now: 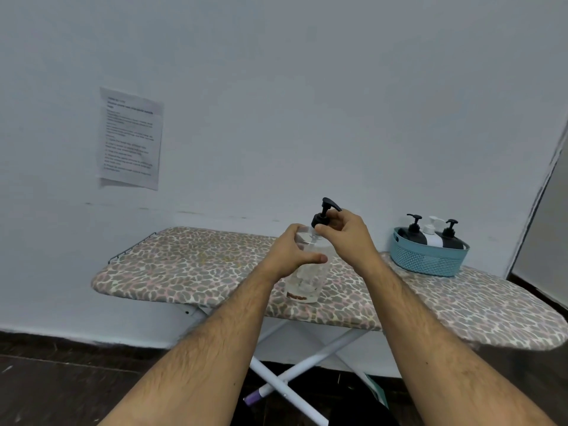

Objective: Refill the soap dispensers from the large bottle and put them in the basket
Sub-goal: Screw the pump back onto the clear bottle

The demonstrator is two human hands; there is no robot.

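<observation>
I see the clear soap dispenser (pixel 307 272) standing upright near the middle of the ironing board (pixel 190 265), long axis vertical, its black pump head (pixel 324 212) with the spout pointing right. The body is transparent, with a brown label low down. My left hand (pixel 292 253) is wrapped around the body; my right hand's (pixel 347 235) fingers pinch the pump collar. At far right, a blue basket (pixel 427 259) holds three dispensers.

A printed sheet (pixel 130 139) taped to the wall at ten o'clock carries lines too blurred to read; the clear bottle's (pixel 307 279) brown label (pixel 297 298) is likewise illegible.
</observation>
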